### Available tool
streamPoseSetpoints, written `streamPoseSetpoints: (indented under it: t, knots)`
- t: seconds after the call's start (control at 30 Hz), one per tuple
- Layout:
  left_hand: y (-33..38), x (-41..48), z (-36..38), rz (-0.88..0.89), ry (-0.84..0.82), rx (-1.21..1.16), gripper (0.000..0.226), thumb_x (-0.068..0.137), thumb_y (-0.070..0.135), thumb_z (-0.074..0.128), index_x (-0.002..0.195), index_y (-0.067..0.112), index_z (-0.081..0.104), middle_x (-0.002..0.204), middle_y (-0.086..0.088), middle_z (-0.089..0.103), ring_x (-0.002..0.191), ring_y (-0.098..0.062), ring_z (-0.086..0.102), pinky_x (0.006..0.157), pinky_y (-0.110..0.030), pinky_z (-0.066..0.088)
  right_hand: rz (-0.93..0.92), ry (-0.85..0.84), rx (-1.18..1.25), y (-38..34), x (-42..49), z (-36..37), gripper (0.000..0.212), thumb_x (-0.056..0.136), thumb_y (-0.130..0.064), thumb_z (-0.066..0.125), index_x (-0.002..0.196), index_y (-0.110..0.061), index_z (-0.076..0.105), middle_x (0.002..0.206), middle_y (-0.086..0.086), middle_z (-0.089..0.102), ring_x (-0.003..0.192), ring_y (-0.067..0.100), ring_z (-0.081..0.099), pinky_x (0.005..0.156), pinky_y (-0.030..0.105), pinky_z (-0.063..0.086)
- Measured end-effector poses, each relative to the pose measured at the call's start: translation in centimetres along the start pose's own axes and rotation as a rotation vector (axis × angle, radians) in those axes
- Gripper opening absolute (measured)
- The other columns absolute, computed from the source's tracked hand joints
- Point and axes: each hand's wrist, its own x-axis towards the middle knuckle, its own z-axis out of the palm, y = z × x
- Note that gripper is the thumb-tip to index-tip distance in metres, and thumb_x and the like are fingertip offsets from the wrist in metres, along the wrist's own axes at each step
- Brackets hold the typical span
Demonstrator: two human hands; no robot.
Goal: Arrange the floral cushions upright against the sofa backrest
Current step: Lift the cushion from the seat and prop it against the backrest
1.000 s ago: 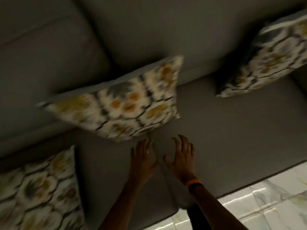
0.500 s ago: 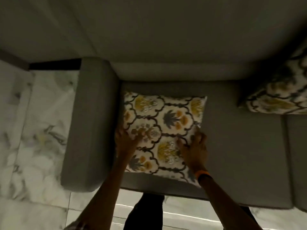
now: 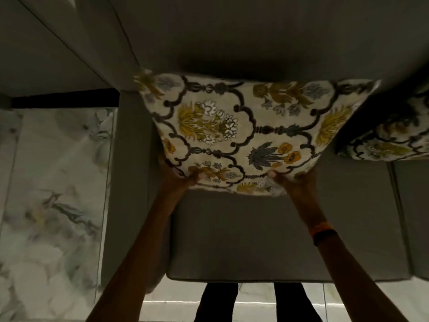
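Note:
A floral cushion (image 3: 246, 133), cream with yellow and dark blue flowers, is lifted off the grey sofa seat (image 3: 267, 238), its far edge up against the grey backrest (image 3: 255, 36). My left hand (image 3: 180, 176) grips its near left corner from below, thumb on the printed face. Gripping the near right corner is my right hand (image 3: 294, 182), an orange band on its wrist. A second floral cushion (image 3: 390, 138) leans against the backrest at the right edge, partly cut off.
The sofa's grey armrest (image 3: 130, 182) runs along the left of the seat. Beyond it lies a marble floor (image 3: 53, 194). A seam (image 3: 399, 217) divides this seat from the one to the right. My dark-trousered legs (image 3: 255, 300) stand at the sofa's front edge.
The cushion lay flat on the seat by the armrest half a second ago; both hands have since lifted its near edge and tilted it up toward the backrest.

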Motion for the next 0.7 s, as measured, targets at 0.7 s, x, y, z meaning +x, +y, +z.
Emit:
streamPoseSetpoints:
  t: [0.7]
  knots:
    - [0.1, 2.2, 6.2, -0.354, 0.179, 0.09, 0.098, 0.082, 0.033, 0.076, 0.153, 0.018, 0.009, 0.161, -0.008, 0.018, 0.144, -0.026, 0.026, 0.115, -0.038, 0.029, -0.055, -0.134, -0.112, 3.1, 8.6, 1.1, 0.1, 0.083, -0.011, 0.086, 0.161, -0.016, 0.025, 0.165, 0.009, 0.035, 0.151, 0.026, 0.04, 0.119, 0.036, 0.043]
